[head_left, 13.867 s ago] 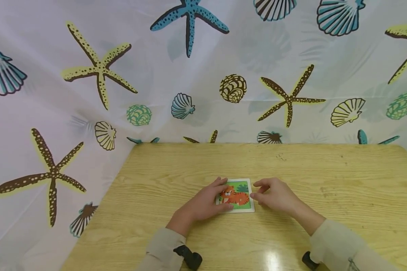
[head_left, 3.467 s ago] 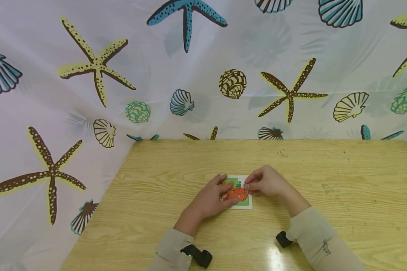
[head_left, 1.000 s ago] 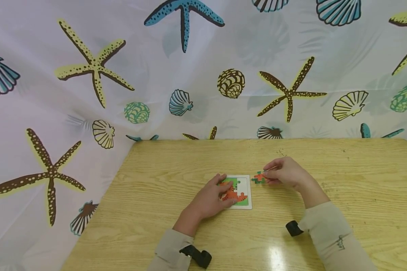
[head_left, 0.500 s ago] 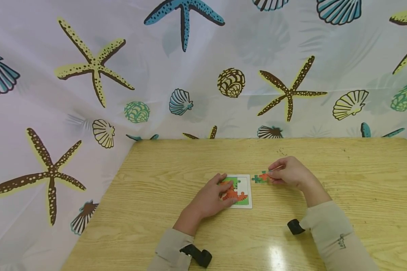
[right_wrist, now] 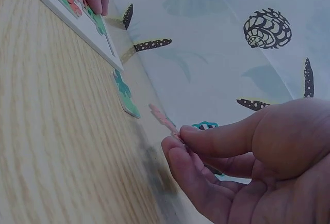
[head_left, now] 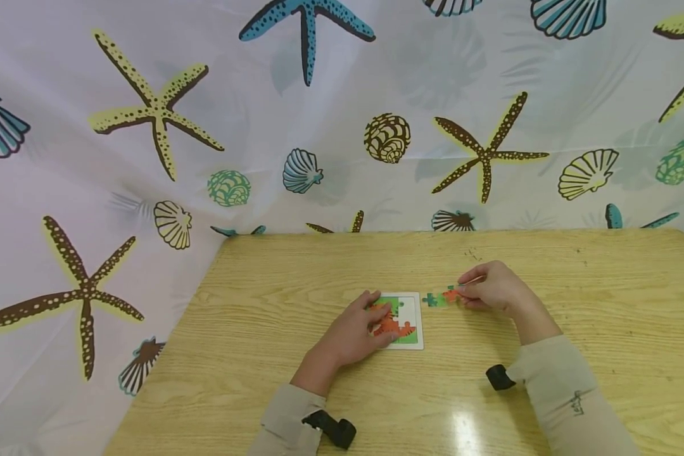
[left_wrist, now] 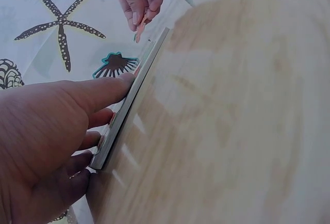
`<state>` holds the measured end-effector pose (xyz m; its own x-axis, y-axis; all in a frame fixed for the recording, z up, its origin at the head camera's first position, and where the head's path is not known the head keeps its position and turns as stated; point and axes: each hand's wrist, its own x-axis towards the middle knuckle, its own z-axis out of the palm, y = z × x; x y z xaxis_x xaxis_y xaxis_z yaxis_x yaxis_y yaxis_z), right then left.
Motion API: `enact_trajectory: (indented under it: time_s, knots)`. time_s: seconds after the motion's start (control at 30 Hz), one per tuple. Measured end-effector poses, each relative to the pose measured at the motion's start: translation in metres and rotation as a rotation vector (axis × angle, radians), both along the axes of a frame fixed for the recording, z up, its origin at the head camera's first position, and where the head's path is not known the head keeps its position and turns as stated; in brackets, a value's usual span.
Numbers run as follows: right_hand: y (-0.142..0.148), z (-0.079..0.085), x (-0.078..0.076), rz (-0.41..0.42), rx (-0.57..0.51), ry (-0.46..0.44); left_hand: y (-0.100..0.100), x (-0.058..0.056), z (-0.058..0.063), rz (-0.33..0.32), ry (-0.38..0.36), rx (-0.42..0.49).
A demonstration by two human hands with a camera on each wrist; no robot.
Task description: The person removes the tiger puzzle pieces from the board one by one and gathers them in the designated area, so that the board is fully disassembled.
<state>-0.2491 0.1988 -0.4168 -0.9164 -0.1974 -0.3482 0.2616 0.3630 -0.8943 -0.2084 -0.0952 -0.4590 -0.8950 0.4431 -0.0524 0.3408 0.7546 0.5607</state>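
Observation:
A tiger jigsaw puzzle in a white-bordered tray (head_left: 421, 323) lies on the table, with a bare white patch at its upper right. My left hand (head_left: 348, 332) rests over its left side, thumb and fingers spread on the pieces and border. In the left wrist view that thumb (left_wrist: 105, 90) presses at the tray's edge. My right hand (head_left: 493, 288) pinches an orange puzzle piece (right_wrist: 162, 118) between thumb and fingertips, just above the table. Just right of the tray lies a green puzzle piece (head_left: 434, 300), its near end close to the tray's corner in the right wrist view.
The wood-grain table (head_left: 285, 272) extends around the puzzle on every side. A white cloth (head_left: 342, 114) printed with starfish and shells hangs behind and to the left. A black strap mount (head_left: 333, 430) is on the left sleeve, another (head_left: 500, 377) on the right.
The tray's picture looked whole at first; its upper right is now bare. Over the last second my right hand moves right with the orange piece, uncovering the green one. My left hand stays put.

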Motion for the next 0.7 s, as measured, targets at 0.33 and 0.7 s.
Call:
enact_trajectory:
  time_s: [0.33,0.7]
  knots:
    - [0.0048,-0.0025,-0.0015,-0.003,0.027,-0.006,-0.0003,-0.0022,0.0015,-0.006,-0.006,0.008]
    - [0.0051,-0.0086,-0.0033,-0.02,0.068,-0.004,0.0003,-0.0012,0.001,0.003,-0.01,-0.01]
